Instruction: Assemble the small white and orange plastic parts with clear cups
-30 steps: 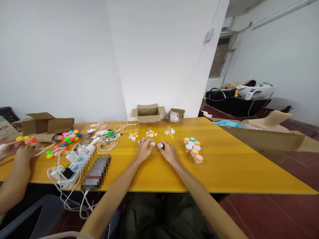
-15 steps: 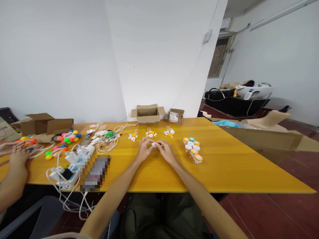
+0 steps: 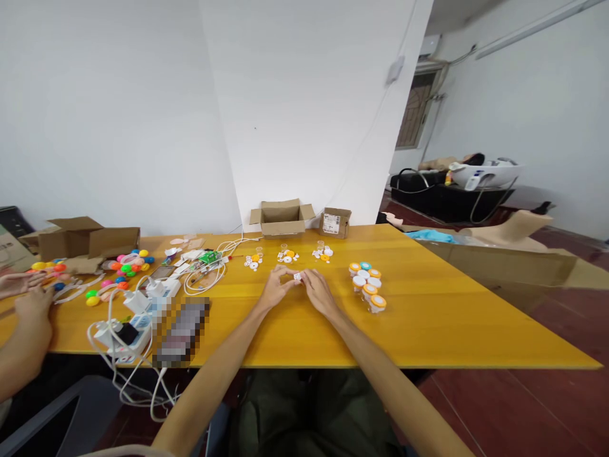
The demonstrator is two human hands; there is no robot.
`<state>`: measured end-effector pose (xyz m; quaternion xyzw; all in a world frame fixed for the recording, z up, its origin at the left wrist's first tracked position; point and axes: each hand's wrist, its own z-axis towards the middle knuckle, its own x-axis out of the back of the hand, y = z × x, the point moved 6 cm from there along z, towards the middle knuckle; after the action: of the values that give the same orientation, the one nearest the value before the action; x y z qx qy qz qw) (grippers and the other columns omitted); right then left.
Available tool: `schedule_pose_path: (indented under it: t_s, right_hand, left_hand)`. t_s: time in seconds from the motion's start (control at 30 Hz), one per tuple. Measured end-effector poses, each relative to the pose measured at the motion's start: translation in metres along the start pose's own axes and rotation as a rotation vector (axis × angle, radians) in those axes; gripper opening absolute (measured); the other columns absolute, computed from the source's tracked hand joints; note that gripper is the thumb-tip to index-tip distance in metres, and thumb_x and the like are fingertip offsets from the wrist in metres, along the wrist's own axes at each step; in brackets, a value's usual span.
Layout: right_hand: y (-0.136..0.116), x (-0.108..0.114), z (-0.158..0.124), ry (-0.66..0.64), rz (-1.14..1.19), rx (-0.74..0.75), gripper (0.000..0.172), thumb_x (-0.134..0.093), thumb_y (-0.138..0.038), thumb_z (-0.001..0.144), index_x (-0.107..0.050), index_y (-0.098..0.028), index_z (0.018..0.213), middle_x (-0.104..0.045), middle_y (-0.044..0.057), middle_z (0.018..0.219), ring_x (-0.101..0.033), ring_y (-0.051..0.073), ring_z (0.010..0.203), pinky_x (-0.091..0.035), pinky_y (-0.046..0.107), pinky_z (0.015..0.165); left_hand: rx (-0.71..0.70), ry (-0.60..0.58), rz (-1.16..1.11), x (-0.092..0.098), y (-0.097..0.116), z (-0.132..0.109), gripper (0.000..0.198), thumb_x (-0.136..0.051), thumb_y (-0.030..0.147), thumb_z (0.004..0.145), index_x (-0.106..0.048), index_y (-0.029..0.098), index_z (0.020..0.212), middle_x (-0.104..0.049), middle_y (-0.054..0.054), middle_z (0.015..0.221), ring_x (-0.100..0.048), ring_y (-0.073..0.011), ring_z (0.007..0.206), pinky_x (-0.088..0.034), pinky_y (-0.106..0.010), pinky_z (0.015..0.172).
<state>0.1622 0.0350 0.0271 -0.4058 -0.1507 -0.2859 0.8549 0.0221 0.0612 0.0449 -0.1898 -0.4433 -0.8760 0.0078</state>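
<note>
My left hand [image 3: 278,289] and my right hand [image 3: 318,292] meet above the middle of the table, fingers closed in a pinch. Between their fingertips is a small white plastic piece with dark holes or dots [image 3: 298,277]; its exact kind is too small to make out. Just beyond the hands lie small groups of white and orange round parts: a left group [image 3: 255,259], a middle group [image 3: 288,258] and a right group [image 3: 328,252], each with a clear cup. To the right of my right hand stand several small clear containers with orange, white and teal lids [image 3: 378,301].
An open cardboard box [image 3: 284,227] and a smaller box [image 3: 335,223] stand against the wall. Left are a power strip [image 3: 143,324] with cables, a blurred phone [image 3: 183,331], a green circuit board [image 3: 209,257] and colourful balls [image 3: 126,269]. Another person's hand [image 3: 33,304] rests at the far left.
The white piece has turned and shows more of its dotted face between my fingertips. My right-hand fingers have shifted slightly. The other person's hands at the left have moved a little.
</note>
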Motion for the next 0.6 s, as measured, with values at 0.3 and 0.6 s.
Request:
schedule_pose_path:
  t_s: [0.3, 0.6]
  right_hand:
    - [0.0038, -0.0028, -0.0006, -0.020, 0.013, -0.010, 0.040, -0.030, -0.043, 0.102, -0.045, -0.026, 0.069, -0.057, 0.002, 0.070, -0.052, 0.021, 0.072, -0.045, 0.032, 0.071]
    - [0.0039, -0.0007, -0.0006, -0.012, 0.109, -0.037, 0.041, -0.033, -0.048, 0.100, -0.045, -0.027, 0.067, -0.057, 0.002, 0.068, -0.053, 0.022, 0.069, -0.044, 0.033, 0.068]
  left_hand:
    - [0.018, -0.020, -0.071, -0.0010, 0.0049, 0.0011, 0.013, -0.082, 0.030, 0.073, -0.079, 0.026, 0.085, -0.070, -0.002, 0.084, -0.064, -0.0211, 0.091, -0.049, -0.037, 0.092]
    - [0.058, -0.036, -0.003, -0.0013, -0.0031, 0.0015, 0.013, -0.080, 0.032, 0.075, -0.079, 0.026, 0.087, -0.071, -0.003, 0.087, -0.063, -0.0223, 0.094, -0.049, -0.039, 0.093]
